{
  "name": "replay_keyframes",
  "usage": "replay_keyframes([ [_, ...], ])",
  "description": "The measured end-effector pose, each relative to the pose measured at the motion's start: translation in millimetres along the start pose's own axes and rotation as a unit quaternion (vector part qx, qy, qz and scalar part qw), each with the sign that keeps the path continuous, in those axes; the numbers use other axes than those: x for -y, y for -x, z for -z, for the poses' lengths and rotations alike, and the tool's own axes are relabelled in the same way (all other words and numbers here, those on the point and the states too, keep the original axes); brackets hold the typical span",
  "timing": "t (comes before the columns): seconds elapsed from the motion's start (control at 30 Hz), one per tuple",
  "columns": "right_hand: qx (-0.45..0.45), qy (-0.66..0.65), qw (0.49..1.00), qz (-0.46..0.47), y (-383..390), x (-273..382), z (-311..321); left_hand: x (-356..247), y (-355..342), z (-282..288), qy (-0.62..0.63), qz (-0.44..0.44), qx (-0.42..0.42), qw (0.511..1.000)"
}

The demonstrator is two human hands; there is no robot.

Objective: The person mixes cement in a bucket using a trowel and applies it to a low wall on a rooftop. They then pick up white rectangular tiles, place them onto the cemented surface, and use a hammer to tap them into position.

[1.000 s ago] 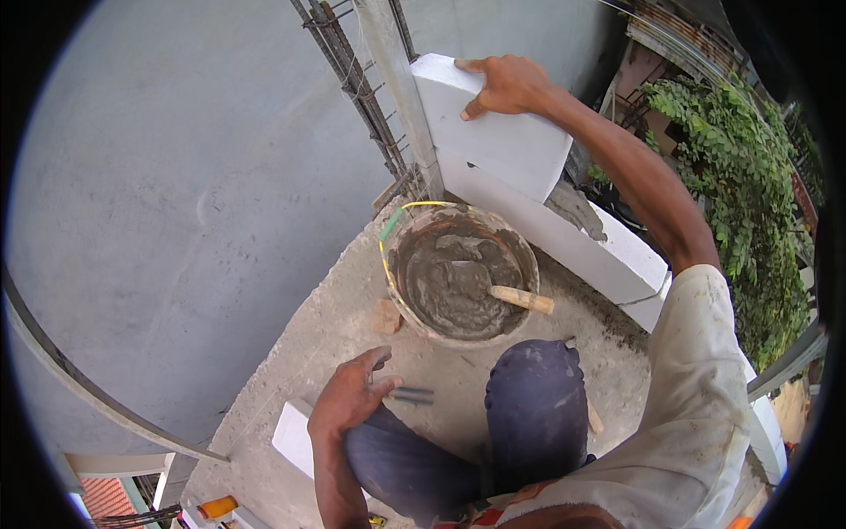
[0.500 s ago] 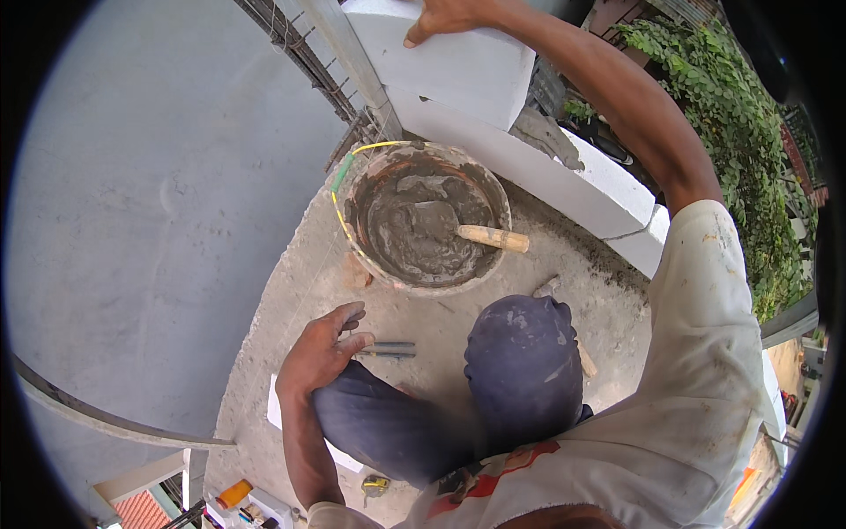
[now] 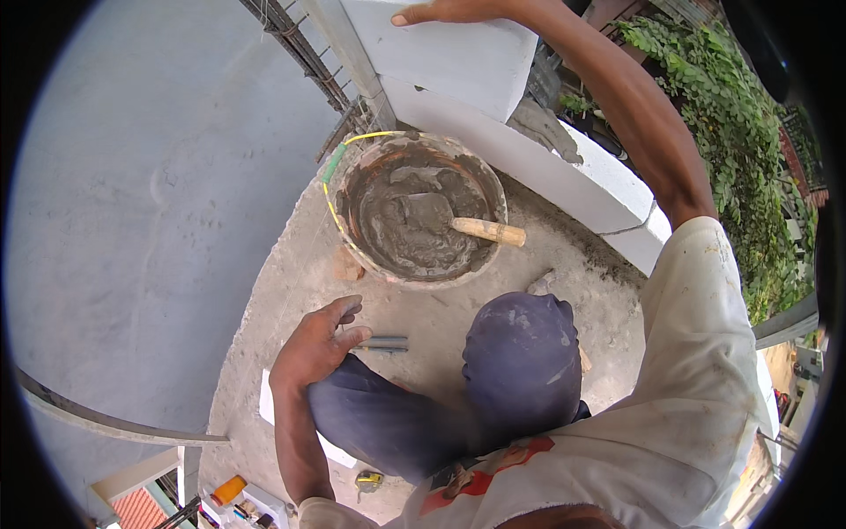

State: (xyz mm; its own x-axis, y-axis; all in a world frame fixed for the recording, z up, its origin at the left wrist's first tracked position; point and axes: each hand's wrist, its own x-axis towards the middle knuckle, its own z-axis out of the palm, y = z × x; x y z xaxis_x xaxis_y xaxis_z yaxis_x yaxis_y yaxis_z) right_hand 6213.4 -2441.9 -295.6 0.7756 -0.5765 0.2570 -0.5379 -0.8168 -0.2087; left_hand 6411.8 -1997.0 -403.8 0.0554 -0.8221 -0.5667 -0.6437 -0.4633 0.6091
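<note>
My right hand [image 3: 454,11] lies on the top of a white block [image 3: 449,53] in the wall, its thumb stretched flat; its other fingers are cut off or hidden at the upper edge. My left hand [image 3: 315,342] rests by my left knee, holding nothing, with fingers loosely extended and the thumb apart. Between me and the wall stands a bucket [image 3: 398,280] with a yellow wire handle and green grip. Wet grey mortar [image 3: 397,242] partly fills it. A trowel lies in the mortar, its wooden handle [image 3: 490,231] reaching over the right rim.
Lower white blocks [image 3: 564,189] run along the right, with mortar [image 3: 545,130] on top. The concrete slab's edge [image 3: 264,291] drops off at left. Rebar [image 3: 304,53] and a post stand beyond the bucket. A tape measure [image 3: 369,480] and two dark rods [image 3: 388,343] lie near me.
My right hand has shifted up toward the picture's edge, its thumb still on the block. The view has tilted slightly. My left hand keeps its place by the knee.
</note>
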Motion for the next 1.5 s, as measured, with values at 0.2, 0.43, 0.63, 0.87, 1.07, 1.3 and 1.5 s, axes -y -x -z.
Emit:
replay_keyframes([
  [0.2, -0.153, -0.286, 0.945, -0.049, 229, 73, -23, 4, 15, 7, -0.042, -0.024, 0.038, 0.998],
  [0.43, 0.288, -0.089, 0.892, -0.337, 615, 51, -265, 1, -11, -8, -0.128, -0.121, 0.122, 0.977],
  [0.63, 0.248, -0.060, 0.874, -0.414, 592, 85, -262, -5, -8, -3, -0.164, -0.050, 0.153, 0.973],
  [0.87, 0.264, -0.176, 0.746, -0.585, 518, 99, -130, -27, -1, -4, -0.104, -0.052, 0.129, 0.985],
  [1.07, 0.316, -0.414, 0.608, -0.599, 445, 176, 27, 66, 18, -55, -0.110, -0.147, 0.098, 0.978],
  [1.3, 0.278, -0.425, 0.585, -0.632, 433, 257, 249, -48, 79, -30, 0.043, -0.032, -0.007, 0.999],
  [1.5, 0.057, -0.466, 0.611, -0.638, 436, 302, 442, -109, 117, -24, 0.140, 0.104, -0.042, 0.984],
])
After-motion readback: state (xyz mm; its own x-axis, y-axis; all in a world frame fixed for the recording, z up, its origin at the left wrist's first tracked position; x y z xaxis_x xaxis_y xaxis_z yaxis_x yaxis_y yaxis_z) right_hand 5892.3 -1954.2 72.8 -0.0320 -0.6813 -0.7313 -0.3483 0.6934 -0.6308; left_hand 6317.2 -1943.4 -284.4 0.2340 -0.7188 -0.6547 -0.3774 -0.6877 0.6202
